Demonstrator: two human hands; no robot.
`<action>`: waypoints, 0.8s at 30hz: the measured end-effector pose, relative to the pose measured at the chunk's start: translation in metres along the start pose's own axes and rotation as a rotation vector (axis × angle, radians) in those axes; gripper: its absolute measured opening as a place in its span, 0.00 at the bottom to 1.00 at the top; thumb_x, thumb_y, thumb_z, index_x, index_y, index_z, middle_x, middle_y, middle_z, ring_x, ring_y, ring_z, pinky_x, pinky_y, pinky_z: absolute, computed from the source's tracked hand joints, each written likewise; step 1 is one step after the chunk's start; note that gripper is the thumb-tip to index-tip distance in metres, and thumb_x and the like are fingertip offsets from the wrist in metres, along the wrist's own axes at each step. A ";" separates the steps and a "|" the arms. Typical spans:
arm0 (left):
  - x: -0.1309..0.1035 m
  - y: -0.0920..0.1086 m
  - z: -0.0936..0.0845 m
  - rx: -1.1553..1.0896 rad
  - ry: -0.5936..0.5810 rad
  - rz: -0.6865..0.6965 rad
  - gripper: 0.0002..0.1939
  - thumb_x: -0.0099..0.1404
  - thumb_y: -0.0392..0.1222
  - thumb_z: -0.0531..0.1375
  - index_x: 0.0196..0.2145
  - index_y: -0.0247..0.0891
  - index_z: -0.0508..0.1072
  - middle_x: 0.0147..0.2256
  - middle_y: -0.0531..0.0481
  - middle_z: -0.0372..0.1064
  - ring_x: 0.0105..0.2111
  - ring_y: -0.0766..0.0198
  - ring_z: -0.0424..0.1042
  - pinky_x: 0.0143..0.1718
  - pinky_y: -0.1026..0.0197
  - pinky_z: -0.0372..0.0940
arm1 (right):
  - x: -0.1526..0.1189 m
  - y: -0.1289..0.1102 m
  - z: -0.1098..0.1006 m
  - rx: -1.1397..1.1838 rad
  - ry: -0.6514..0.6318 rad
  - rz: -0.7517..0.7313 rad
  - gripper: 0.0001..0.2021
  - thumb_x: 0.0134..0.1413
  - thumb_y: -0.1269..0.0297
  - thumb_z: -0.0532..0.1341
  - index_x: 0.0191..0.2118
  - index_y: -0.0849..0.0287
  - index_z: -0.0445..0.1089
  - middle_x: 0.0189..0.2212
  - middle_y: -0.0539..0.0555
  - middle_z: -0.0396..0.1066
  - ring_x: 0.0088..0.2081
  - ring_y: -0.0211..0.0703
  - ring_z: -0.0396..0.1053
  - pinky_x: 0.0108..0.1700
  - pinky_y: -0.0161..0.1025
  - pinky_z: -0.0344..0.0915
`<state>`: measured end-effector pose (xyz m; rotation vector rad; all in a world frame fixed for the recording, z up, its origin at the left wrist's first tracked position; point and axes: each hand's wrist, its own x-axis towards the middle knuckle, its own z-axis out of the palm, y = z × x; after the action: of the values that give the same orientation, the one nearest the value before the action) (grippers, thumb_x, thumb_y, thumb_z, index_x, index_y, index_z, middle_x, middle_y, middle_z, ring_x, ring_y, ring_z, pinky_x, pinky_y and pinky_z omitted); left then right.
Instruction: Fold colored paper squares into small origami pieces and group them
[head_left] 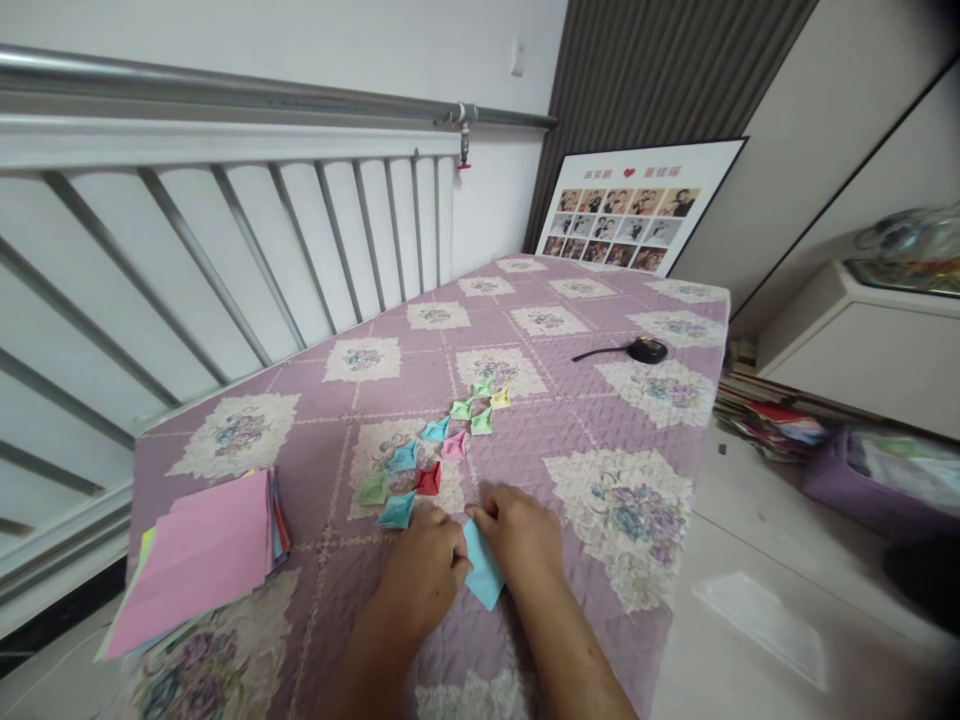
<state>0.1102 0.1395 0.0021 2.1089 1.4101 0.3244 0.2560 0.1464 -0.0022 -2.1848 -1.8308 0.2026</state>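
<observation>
A light blue sheet of folded paper (482, 572) lies on the table between my two hands, with one pointed corner toward me. My left hand (427, 558) is closed, thumb and fingers on the paper's left edge. On the opposite edge my right hand (521, 530) bends over the paper with its fingers curled, its thumb near the top. Just beyond my hands stand several small folded paper pieces in two rough rows, among them a red one (428, 479), a blue one (397, 510) and a pink one (454, 446).
A stack of coloured paper (199, 560), pink on top, lies at the left table edge. Farther right is a black object with a thin tail (646, 350). A photo board (637, 205) leans behind the table; a radiator (300, 250) runs along the left. The floor lies right.
</observation>
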 end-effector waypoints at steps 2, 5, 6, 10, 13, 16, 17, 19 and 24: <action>-0.001 0.001 -0.002 0.014 -0.013 0.000 0.03 0.57 0.33 0.60 0.28 0.39 0.70 0.35 0.51 0.65 0.41 0.61 0.65 0.43 0.60 0.57 | 0.000 0.000 0.001 0.014 0.008 -0.003 0.09 0.52 0.55 0.62 0.29 0.55 0.68 0.30 0.50 0.72 0.36 0.44 0.69 0.34 0.39 0.49; -0.001 0.000 -0.004 0.023 -0.035 -0.004 0.02 0.57 0.34 0.60 0.28 0.40 0.70 0.36 0.51 0.65 0.41 0.61 0.65 0.44 0.60 0.57 | -0.003 0.001 0.001 0.037 0.005 -0.023 0.08 0.50 0.57 0.63 0.30 0.54 0.67 0.31 0.49 0.72 0.37 0.44 0.68 0.36 0.39 0.50; -0.001 -0.001 -0.004 0.022 -0.040 -0.003 0.02 0.57 0.34 0.60 0.29 0.40 0.70 0.36 0.51 0.65 0.41 0.61 0.65 0.44 0.60 0.57 | -0.004 0.002 0.000 0.045 0.001 -0.037 0.07 0.49 0.58 0.64 0.31 0.54 0.67 0.32 0.49 0.72 0.38 0.45 0.68 0.37 0.40 0.50; -0.001 -0.006 -0.002 -0.027 -0.038 0.010 0.03 0.56 0.34 0.61 0.30 0.40 0.70 0.37 0.51 0.65 0.41 0.62 0.65 0.44 0.60 0.57 | -0.014 0.009 -0.006 0.074 -0.038 -0.101 0.08 0.46 0.60 0.66 0.33 0.54 0.68 0.35 0.50 0.71 0.41 0.47 0.66 0.39 0.41 0.50; -0.002 -0.008 -0.001 -0.047 -0.031 0.031 0.04 0.56 0.34 0.61 0.31 0.40 0.70 0.37 0.51 0.65 0.42 0.62 0.64 0.44 0.60 0.57 | -0.023 0.015 -0.011 0.113 -0.092 -0.145 0.10 0.44 0.61 0.67 0.33 0.53 0.68 0.37 0.51 0.70 0.42 0.49 0.65 0.41 0.43 0.51; -0.004 -0.007 -0.004 -0.045 -0.030 0.040 0.04 0.56 0.33 0.60 0.31 0.40 0.71 0.37 0.51 0.65 0.42 0.61 0.64 0.44 0.61 0.57 | -0.032 0.022 -0.013 0.179 -0.140 -0.199 0.09 0.44 0.65 0.67 0.34 0.53 0.68 0.38 0.51 0.69 0.43 0.48 0.64 0.44 0.45 0.53; -0.004 -0.007 -0.006 -0.048 -0.034 0.039 0.05 0.56 0.33 0.59 0.31 0.40 0.71 0.37 0.51 0.65 0.42 0.61 0.64 0.44 0.61 0.57 | -0.034 0.025 -0.013 0.204 -0.152 -0.224 0.09 0.45 0.66 0.66 0.35 0.53 0.69 0.39 0.51 0.69 0.44 0.48 0.64 0.46 0.45 0.53; -0.004 -0.006 -0.008 -0.060 -0.047 0.036 0.06 0.56 0.32 0.58 0.31 0.41 0.72 0.37 0.51 0.65 0.42 0.62 0.65 0.44 0.61 0.57 | -0.037 0.031 -0.013 0.255 -0.174 -0.288 0.08 0.48 0.67 0.64 0.37 0.52 0.70 0.43 0.52 0.68 0.48 0.48 0.63 0.49 0.46 0.53; -0.004 -0.008 -0.010 -0.094 -0.082 0.043 0.09 0.54 0.34 0.60 0.34 0.42 0.74 0.39 0.50 0.65 0.42 0.61 0.65 0.44 0.61 0.58 | -0.036 0.048 -0.019 0.369 -0.316 -0.420 0.21 0.43 0.65 0.67 0.47 0.51 0.70 0.52 0.54 0.64 0.56 0.52 0.57 0.56 0.48 0.50</action>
<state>0.0974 0.1414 0.0059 2.0552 1.2793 0.3118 0.2993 0.1012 -0.0017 -1.5503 -2.1596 0.7601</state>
